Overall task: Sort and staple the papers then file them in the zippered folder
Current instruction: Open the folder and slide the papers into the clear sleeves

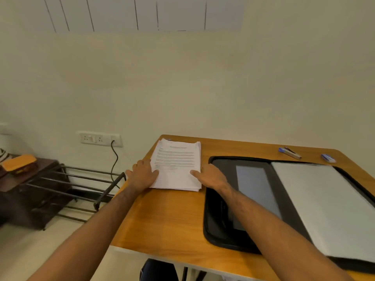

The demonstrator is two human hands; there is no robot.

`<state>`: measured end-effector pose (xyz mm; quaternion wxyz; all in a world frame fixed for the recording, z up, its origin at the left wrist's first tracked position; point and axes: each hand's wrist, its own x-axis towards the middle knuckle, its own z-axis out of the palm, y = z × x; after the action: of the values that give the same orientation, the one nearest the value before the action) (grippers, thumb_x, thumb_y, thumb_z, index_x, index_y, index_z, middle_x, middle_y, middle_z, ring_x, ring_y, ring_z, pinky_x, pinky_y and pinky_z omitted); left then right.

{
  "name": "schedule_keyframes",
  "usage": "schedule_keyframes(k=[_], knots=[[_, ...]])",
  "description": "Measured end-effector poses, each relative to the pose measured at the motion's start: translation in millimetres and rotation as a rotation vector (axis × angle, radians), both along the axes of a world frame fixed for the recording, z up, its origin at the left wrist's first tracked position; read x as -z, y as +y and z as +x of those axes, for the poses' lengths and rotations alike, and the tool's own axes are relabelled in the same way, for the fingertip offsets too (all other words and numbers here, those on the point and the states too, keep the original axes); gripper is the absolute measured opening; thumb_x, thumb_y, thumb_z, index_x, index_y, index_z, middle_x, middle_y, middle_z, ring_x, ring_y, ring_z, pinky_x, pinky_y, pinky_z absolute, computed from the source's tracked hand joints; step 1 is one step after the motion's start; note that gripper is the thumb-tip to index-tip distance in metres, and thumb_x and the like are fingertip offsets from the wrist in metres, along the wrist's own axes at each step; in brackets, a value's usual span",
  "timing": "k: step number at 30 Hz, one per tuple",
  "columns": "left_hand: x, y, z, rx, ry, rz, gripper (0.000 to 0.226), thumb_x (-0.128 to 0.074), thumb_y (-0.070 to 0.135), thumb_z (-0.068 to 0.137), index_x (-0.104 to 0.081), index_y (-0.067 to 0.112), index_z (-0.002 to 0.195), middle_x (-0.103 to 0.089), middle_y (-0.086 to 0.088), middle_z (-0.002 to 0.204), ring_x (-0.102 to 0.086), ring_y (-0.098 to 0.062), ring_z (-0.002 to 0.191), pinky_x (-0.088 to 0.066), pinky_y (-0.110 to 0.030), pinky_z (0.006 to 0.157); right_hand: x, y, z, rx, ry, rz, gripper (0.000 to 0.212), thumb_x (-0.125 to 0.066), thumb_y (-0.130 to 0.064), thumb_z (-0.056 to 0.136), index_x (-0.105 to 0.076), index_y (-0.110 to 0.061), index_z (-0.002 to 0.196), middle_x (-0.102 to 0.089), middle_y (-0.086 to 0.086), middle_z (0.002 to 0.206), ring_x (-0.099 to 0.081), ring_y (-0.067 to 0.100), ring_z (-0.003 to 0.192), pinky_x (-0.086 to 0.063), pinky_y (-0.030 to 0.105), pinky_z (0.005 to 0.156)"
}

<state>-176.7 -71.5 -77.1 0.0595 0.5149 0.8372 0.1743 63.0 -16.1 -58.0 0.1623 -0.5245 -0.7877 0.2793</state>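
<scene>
Far out to the left of both hands stand a dark metal rack and a low cabinet. The left hand lies flat with fingers relaxed on the left edge of the paper stack, thumb on the top sheet. The stack sits between the hands on the wooden desk, edges slightly fanned. The right hand rests at the stack's right edge, thumb reaching onto the page, gripping nothing. The sheets look light, limp and prone to sliding; squaring them from both long edges should hold them best. Right of the right hand lies the open zippered folder, a stapler beyond it
</scene>
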Motion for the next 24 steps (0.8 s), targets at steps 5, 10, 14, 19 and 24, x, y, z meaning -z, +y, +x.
schedule_keyframes(k=[5,10,14,19,24], knots=[[6.5,8.2,-23.2,0.059,-0.114,0.084,0.049,-0.055,0.043,0.096,-0.046,0.022,0.139,-0.056,-0.005,0.137,-0.051,-0.028,0.126,-0.03,-0.057,0.111,17.5,17.2,-19.0,0.204,-0.097,-0.028,0.058,-0.07,-0.058,0.082,-0.059,-0.028,0.131,-0.064,0.0,0.133,-0.054,0.029,0.126,-0.036,0.046,0.108],[9.7,6.5,-23.8,0.076,-0.025,0.119,0.041,-0.055,0.042,0.097,-0.049,0.029,0.135,-0.055,0.002,0.136,-0.05,-0.021,0.127,-0.027,-0.053,0.111,13.3,24.0,-22.7,0.243,-0.019,-0.138,0.047,-0.079,-0.035,0.082,-0.059,-0.023,0.123,-0.065,0.0,0.127,-0.056,0.027,0.122,-0.035,0.047,0.108],[9.8,7.5,-16.8,0.078,-0.018,0.08,0.043,-0.055,0.043,0.097,-0.047,0.029,0.136,-0.051,0.001,0.141,-0.047,-0.022,0.13,-0.023,-0.054,0.111,14.0,34.7,-13.8,0.241,0.092,-0.154,0.035,-0.067,-0.02,0.087,-0.059,-0.017,0.12,-0.065,0.0,0.119,-0.063,0.023,0.106,-0.053,0.043,0.097],[1.2,3.5,-5.8,0.069,0.056,0.049,0.041,-0.051,0.043,0.099,-0.046,0.028,0.137,-0.041,-0.001,0.147,-0.037,-0.023,0.136,-0.021,-0.053,0.114,1.2,30.9,3.5,0.268,0.256,-0.121,0.027,-0.043,-0.01,0.095,-0.051,-0.018,0.119,-0.056,-0.002,0.106,-0.06,0.021,0.094,-0.054,0.037,0.079],[-2.7,11.0,-2.6,0.055,-0.033,0.061,0.05,-0.044,0.054,0.099,-0.044,0.026,0.141,-0.044,-0.002,0.148,-0.041,-0.024,0.135,-0.021,-0.05,0.113,-6.6,36.2,23.2,0.281,0.528,-0.128,0.033,-0.045,-0.007,0.102,-0.048,-0.014,0.134,-0.058,0.002,0.118,-0.058,0.014,0.09,-0.05,0.027,0.066]])
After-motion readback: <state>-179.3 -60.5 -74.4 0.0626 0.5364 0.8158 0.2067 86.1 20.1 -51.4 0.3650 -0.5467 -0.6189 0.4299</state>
